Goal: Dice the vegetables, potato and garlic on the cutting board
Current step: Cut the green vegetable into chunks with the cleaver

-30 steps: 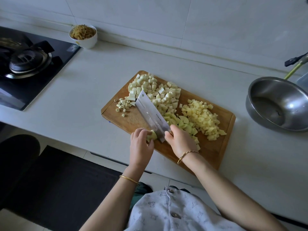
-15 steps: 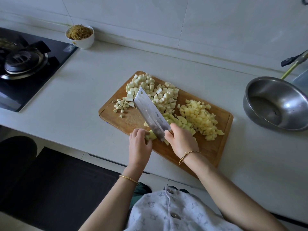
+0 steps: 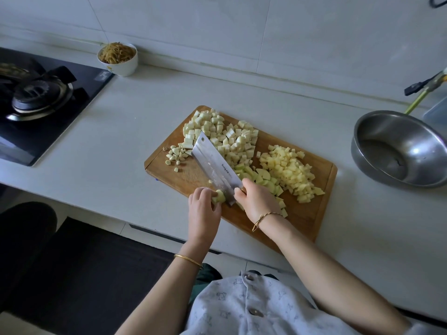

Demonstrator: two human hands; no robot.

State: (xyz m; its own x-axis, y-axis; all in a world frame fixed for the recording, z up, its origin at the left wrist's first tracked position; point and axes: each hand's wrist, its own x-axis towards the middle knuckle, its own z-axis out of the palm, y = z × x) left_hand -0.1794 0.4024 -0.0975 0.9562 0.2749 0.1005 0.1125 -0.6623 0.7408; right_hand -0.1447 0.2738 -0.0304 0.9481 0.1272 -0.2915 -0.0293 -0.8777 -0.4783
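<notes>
Your right hand [image 3: 257, 200] is closed around the handle of the broad steel cleaver [image 3: 216, 166], whose blade angles away from you across the board. Your left hand [image 3: 203, 209] is curled, fingertips pinching a small pale-green vegetable piece [image 3: 219, 196] that lies just beside the heel of the blade.

Largest to smallest, the layout reads as follows. You work on a white desk [image 3: 121, 131]. A black gas hob [image 3: 36, 97] occupies its left end. A rectangular wooden cutting board [image 3: 312, 209] lies at centre, set at an angle. A round stainless-steel bowl [image 3: 399, 148] sits to the right, apart from the board. A small white bowl of brown shreds [image 3: 117, 59] stands by the wall.

On the board, a heap of pale diced vegetable cubes [image 3: 222, 134] fills the far corner; yellow diced potato [image 3: 290, 170] lies on the right; light-green slices [image 3: 256, 176] rest between blade and potato; chopped garlic bits [image 3: 175, 154] sit at the left edge.
</notes>
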